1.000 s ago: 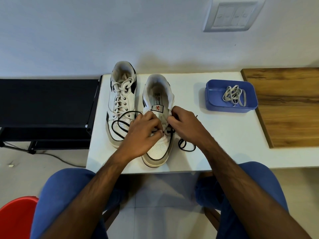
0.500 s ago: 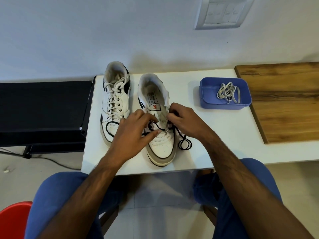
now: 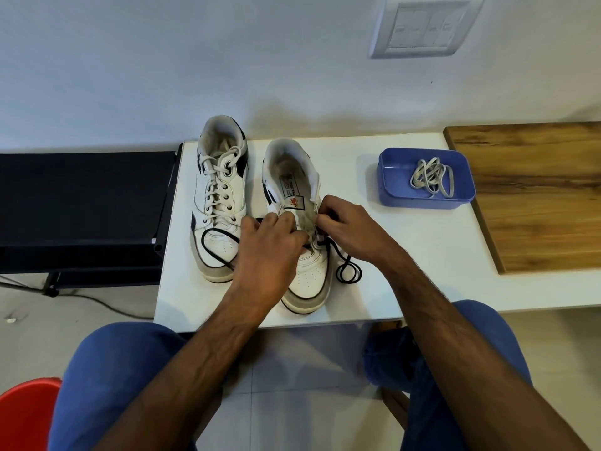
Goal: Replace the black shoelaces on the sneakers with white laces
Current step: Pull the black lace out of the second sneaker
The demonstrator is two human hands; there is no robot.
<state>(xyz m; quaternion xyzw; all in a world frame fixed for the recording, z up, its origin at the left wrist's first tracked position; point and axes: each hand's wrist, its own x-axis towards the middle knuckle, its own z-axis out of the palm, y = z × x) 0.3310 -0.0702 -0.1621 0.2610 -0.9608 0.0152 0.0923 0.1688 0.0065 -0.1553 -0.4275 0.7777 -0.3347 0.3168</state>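
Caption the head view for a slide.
Both hands, left and right, work the black lace out of the right sneaker; a white lace waits in the blue tray.

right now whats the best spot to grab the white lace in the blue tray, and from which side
Take the white lace at the middle of its bundle, where the loops cross and pile up, coming straight down from above. It lies loosely coiled in the open-topped blue tray, whose walls block a sideways approach. The right hand, nearer the tray, seems the natural one, but it is busy at the black lace.
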